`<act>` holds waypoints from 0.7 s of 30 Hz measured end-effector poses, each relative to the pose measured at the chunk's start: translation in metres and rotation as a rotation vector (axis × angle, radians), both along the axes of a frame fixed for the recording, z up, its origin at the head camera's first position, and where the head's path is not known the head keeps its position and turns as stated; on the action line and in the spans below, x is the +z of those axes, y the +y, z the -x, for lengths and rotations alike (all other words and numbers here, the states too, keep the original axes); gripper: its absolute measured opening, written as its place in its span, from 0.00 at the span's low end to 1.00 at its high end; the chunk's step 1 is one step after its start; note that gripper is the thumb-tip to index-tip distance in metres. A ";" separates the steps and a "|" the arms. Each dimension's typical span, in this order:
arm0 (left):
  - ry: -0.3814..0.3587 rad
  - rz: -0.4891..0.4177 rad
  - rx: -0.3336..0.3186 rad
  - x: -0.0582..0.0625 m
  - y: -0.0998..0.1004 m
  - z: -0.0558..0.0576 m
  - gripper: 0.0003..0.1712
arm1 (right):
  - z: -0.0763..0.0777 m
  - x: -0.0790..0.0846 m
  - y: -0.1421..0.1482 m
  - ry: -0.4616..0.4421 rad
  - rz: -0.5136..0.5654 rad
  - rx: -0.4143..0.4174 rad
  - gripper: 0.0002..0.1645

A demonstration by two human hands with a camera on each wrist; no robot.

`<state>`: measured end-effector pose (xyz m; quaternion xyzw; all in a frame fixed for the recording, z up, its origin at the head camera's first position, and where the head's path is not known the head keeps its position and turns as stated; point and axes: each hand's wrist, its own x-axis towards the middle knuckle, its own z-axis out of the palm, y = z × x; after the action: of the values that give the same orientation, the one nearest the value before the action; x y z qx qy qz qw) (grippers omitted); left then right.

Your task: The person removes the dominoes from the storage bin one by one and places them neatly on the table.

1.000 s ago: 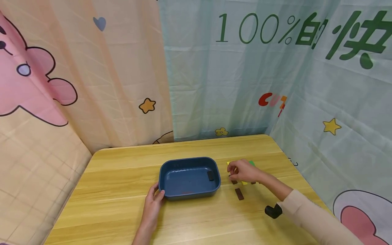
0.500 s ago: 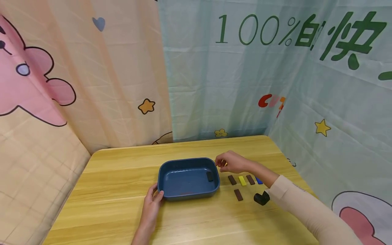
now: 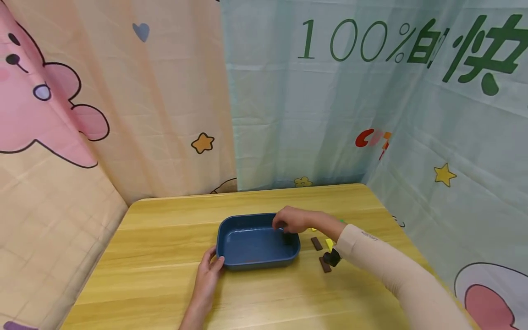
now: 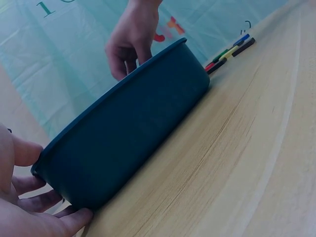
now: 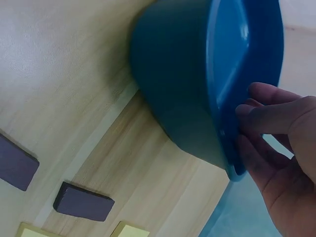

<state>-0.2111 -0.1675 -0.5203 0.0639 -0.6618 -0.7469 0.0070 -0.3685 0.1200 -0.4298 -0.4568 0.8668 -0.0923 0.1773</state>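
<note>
A dark blue rectangular tub (image 3: 255, 265) stands on the wooden table. My left hand (image 3: 206, 277) grips its near left corner, thumb on the rim (image 4: 37, 160) and fingers under and against the wall. My right hand (image 3: 294, 219) hangs over the tub's right end, with bent fingers dipping past the rim. No piece shows between its fingertips (image 5: 243, 110), but they are partly hidden. A dark spot inside the tub (image 3: 288, 238) lies in shadow below that hand. Brown flat blocks (image 3: 316, 243) and a yellow block (image 3: 329, 244) lie right of the tub.
Another brown block (image 3: 325, 265) lies nearer me, partly behind the black wrist camera (image 3: 332, 257). Red, green and blue pieces (image 4: 242, 38) also lie right of the tub. Printed curtains (image 3: 268, 114) hang behind the table and along its sides.
My right hand has moved left from the blocks, past the tub's right rim, to above its inside. My left hand keeps its grip on the tub's corner.
</note>
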 end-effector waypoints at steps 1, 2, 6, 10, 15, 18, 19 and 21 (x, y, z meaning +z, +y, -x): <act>-0.001 0.002 -0.001 0.000 0.000 0.000 0.28 | 0.001 -0.002 -0.003 -0.003 -0.027 0.006 0.15; 0.001 0.002 -0.001 0.000 0.001 0.000 0.28 | 0.002 -0.004 -0.006 -0.006 -0.051 0.016 0.15; 0.008 0.003 0.008 0.001 -0.001 0.002 0.28 | 0.008 -0.009 -0.015 -0.023 -0.120 0.040 0.18; 0.018 0.002 0.012 -0.001 0.000 0.003 0.27 | 0.011 -0.013 -0.017 -0.029 -0.155 0.059 0.19; 0.020 0.006 0.010 -0.002 -0.002 0.004 0.26 | 0.013 -0.016 -0.021 -0.023 -0.203 0.074 0.19; 0.017 0.004 0.012 -0.003 -0.001 0.004 0.27 | 0.013 -0.019 -0.025 -0.018 -0.217 0.070 0.20; 0.018 0.005 0.012 -0.004 -0.001 0.004 0.27 | 0.013 -0.019 -0.026 -0.018 -0.222 0.069 0.20; 0.021 0.005 0.014 -0.004 0.000 0.004 0.27 | 0.013 -0.020 -0.029 -0.015 -0.235 0.063 0.20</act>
<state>-0.2152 -0.1677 -0.5243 0.0604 -0.6629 -0.7460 0.0194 -0.3811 0.0913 -0.4499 -0.4593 0.8554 0.0121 0.2391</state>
